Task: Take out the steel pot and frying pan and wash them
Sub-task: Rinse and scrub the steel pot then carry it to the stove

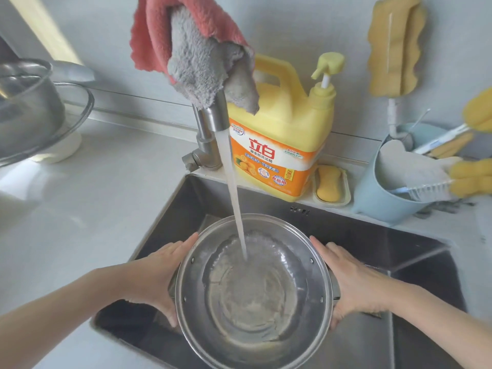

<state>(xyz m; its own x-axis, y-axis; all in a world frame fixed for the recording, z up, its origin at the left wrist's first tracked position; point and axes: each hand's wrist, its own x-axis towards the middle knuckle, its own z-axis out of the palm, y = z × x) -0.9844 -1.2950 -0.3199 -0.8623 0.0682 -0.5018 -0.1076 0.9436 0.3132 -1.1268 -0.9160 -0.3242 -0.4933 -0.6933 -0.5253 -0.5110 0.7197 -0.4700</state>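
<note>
- The steel pot (253, 291) sits mouth-up over the sink (415, 265), low in the middle of the view, and water already pools in its bottom.
- The stream from the faucet (213, 113) falls into the far half of the pot, a little off its centre.
- The left hand (157, 275) lies flat against the pot's left wall and the right hand (354, 280) against its right wall, fingers straight and pointing away from the body, so the pot is pressed between two palms, not gripped by curled fingers.
- Both hands are equally close; a round pot has no long axis, so I judge that tilting or swirling it turns on this side-to-side clamp.
- A cloth (197, 51) hangs over the faucet; the detergent bottle (282, 134) stands behind the sink.
- No frying pan is clearly visible.
</note>
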